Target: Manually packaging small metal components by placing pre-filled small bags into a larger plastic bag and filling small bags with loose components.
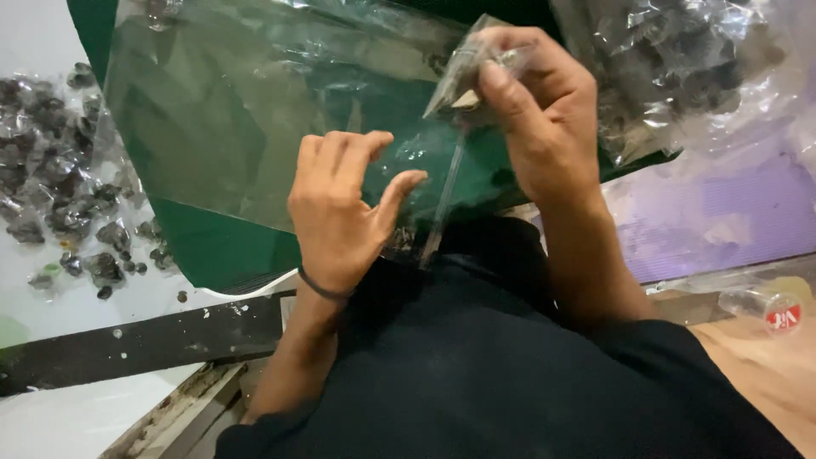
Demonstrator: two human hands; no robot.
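Two bare hands are working over the green mat. With our right hand we are pinching a small clear plastic bag between thumb and fingers, holding it raised above the mat; what is inside is too small to tell. Our left hand is hovering just beside and below it, fingers curled loosely, gripping nothing. Farther out, a heap of small packed bags is lying at the left, and a large clear bag of dark pieces is sitting at the upper right.
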